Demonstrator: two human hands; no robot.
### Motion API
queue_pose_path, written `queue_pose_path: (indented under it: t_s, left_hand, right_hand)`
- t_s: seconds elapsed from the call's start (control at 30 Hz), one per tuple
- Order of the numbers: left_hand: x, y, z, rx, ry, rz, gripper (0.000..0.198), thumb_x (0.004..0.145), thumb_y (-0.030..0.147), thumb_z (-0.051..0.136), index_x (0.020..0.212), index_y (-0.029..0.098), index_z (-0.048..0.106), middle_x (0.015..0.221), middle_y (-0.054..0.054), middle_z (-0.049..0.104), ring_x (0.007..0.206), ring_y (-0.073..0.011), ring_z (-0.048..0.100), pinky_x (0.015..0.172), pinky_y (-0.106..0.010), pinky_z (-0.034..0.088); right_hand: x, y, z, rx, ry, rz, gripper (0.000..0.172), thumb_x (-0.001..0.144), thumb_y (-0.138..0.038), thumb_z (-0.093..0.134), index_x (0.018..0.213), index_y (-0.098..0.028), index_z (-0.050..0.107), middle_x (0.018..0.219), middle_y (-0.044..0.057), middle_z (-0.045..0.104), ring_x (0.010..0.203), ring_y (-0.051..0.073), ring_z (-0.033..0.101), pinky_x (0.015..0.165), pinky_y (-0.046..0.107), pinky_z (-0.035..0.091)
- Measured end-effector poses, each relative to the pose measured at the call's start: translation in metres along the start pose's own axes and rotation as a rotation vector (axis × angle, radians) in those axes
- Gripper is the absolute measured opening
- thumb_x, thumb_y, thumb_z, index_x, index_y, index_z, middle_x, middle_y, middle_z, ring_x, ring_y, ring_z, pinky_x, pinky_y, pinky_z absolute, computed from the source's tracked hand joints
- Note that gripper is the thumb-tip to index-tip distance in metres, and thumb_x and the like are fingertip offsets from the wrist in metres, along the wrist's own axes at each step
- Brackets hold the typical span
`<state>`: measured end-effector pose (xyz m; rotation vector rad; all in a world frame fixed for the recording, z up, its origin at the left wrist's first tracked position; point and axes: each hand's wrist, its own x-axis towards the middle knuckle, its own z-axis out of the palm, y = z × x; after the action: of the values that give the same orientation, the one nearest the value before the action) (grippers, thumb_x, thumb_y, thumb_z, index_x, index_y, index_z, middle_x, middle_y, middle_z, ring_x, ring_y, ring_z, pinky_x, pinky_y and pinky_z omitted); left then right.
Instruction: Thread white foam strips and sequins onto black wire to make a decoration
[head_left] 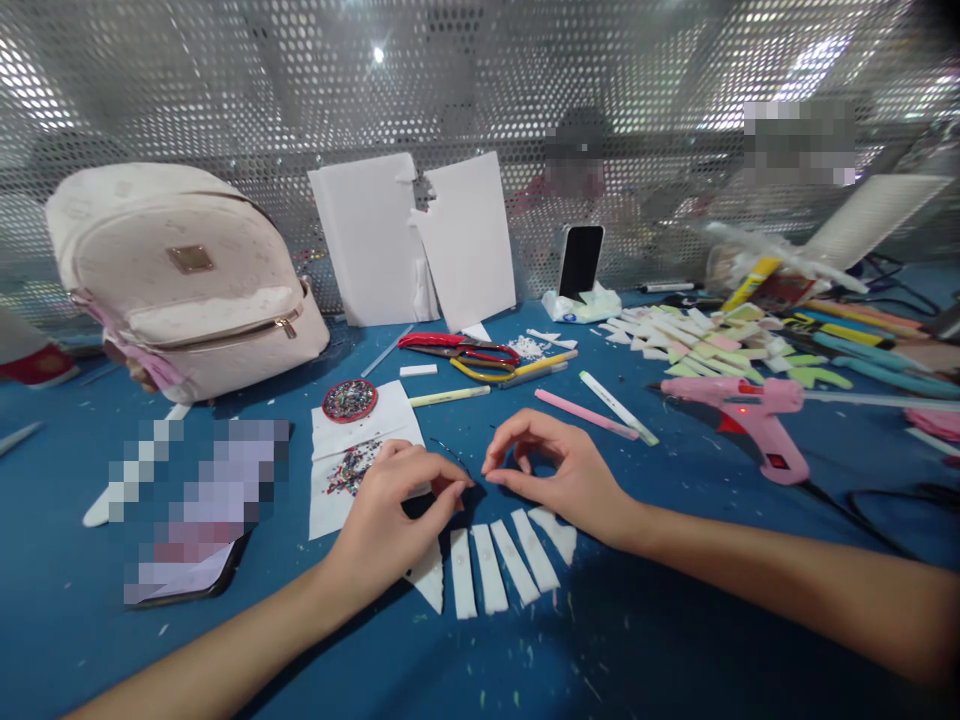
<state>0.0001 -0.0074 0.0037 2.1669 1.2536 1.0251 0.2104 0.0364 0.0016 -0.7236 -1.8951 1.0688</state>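
My left hand and my right hand meet over the blue table, each with thumb and forefinger pinched together; the fingertips nearly touch at the middle. What they pinch is too small to make out, maybe a thin dark thread. Just below the hands lie several white foam strips fanned out side by side. Left of my left hand is a white sheet with a scatter of coloured sequins, and behind it a round red dish of sequins.
A pale backpack stands back left, a phone front left. Red scissors, pens, white foam boards, a propped phone, foam scraps and a pink glue gun with its cord lie behind and right.
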Motion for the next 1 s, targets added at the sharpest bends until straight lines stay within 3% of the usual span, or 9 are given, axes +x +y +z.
queue_pose_path:
  t_s: [0.47,0.57,1.0]
  left_hand:
    - [0.0005,-0.0032,0.0032,0.038,-0.046,0.092,0.008,0.091,0.021,0.062,0.095,0.024,0.068,0.08,0.002,0.072,0.075,-0.0171,0.062,0.082,-0.038,0.039]
    - [0.0011,-0.0032,0.0028,0.02,-0.048,0.112,0.001,0.089,0.023,0.067,0.09,0.023,0.068,0.08,0.002,0.072,0.075,-0.0166,0.063,0.081,-0.037,0.039]
    - [0.0,0.0,0.0022,0.092,-0.096,0.116,0.011,0.087,0.017,0.06,0.078,0.022,0.063,0.078,0.001,0.072,0.074,-0.0174,0.063,0.082,-0.038,0.04]
  right_hand:
    - [-0.0017,0.0002,0.0015,-0.096,-0.056,-0.081,0.014,0.084,-0.022,0.073,0.093,-0.021,0.063,0.085,0.001,0.068,0.076,0.014,0.064,0.059,0.026,0.044]
    - [-0.0025,-0.0006,0.0013,-0.112,-0.075,-0.105,0.011,0.084,-0.023,0.074,0.091,-0.021,0.066,0.085,0.001,0.068,0.075,0.014,0.062,0.059,0.026,0.044]
    - [-0.0005,-0.001,-0.0001,-0.05,-0.022,-0.083,0.008,0.083,-0.021,0.074,0.083,-0.02,0.066,0.081,0.001,0.068,0.071,0.013,0.061,0.058,0.026,0.044]
